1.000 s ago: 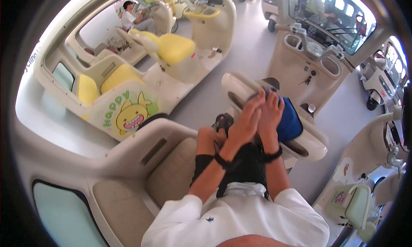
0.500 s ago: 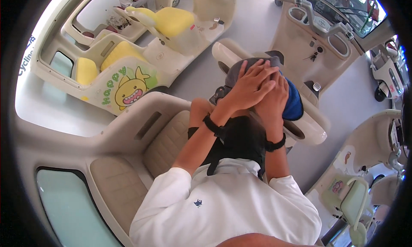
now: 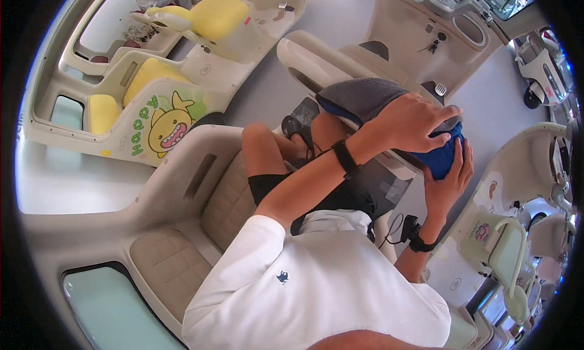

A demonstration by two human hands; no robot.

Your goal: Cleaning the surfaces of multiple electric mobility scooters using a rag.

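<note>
A two-sided cloth, grey on one face point(image 3: 363, 98) and blue on the other, is draped over the cream front seat point(image 3: 316, 61). My left hand point(image 3: 417, 123) grips the grey side near its right end, with the fingers bent around a fold. Lower and to the right, my right hand point(image 3: 450, 179) holds the bunched blue end between thumb and fingers. The fingertips of both hands are close together at this end. Part of the seat is hidden under the cloth and my left forearm. Each of my wrists wears a black strap.
I am at a beige padded bench point(image 3: 176, 265). Ahead is a beige front panel with hanging keys point(image 3: 435, 44) and a handlebar point(image 3: 450, 6). To the left stands a vehicle with yellow seats point(image 3: 220, 18); to the right, one with a pale green seat point(image 3: 510, 249).
My overlapping hands have separated and moved right. The cloth, bunched under them before, now stretches out leftward with more grey showing, and my hands hold its right end.
</note>
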